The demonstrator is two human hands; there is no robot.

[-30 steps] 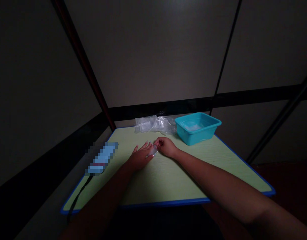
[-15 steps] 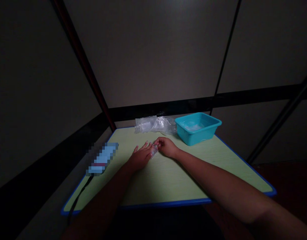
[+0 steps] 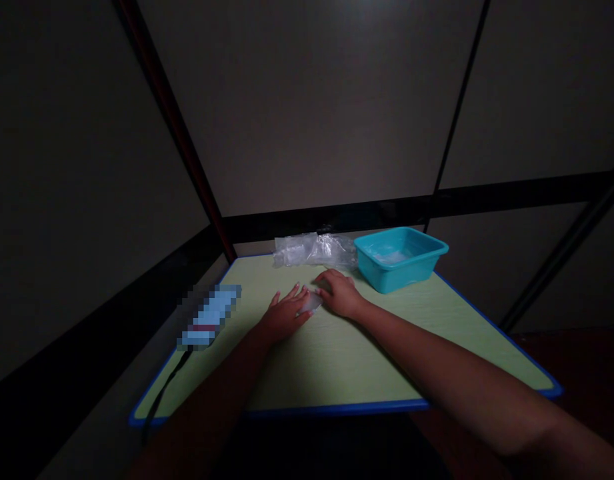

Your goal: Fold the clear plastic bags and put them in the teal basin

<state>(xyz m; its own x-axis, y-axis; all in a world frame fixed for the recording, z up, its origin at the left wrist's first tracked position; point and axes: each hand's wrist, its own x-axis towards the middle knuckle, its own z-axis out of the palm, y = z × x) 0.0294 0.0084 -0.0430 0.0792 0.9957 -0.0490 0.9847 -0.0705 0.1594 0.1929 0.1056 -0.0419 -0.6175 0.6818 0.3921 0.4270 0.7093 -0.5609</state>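
A small clear plastic bag (image 3: pixel 314 303) lies on the light green table, between my hands. My left hand (image 3: pixel 285 316) rests flat over its left part with fingers spread, pressing it to the tabletop. Just right of the bag is my right hand (image 3: pixel 341 293). Its fingers are bent, with a gap between thumb and forefinger, and nothing shows between them. Whether the right thumb touches the bag's edge I cannot tell.
Behind my hands lies a heap of clear plastic bags (image 3: pixel 299 251). A turquoise basin (image 3: pixel 401 272) with some clear plastic inside stands at the back right. On the left is a blurred-out device (image 3: pixel 213 317) with a black cable (image 3: pixel 165 385). The table (image 3: pixel 337 373) has a blue edge.
My right hand has let go of the bag's upper edge, its fingers parting and shifting slightly right. My left hand stays flat on the bag. The whole view has shifted a little.
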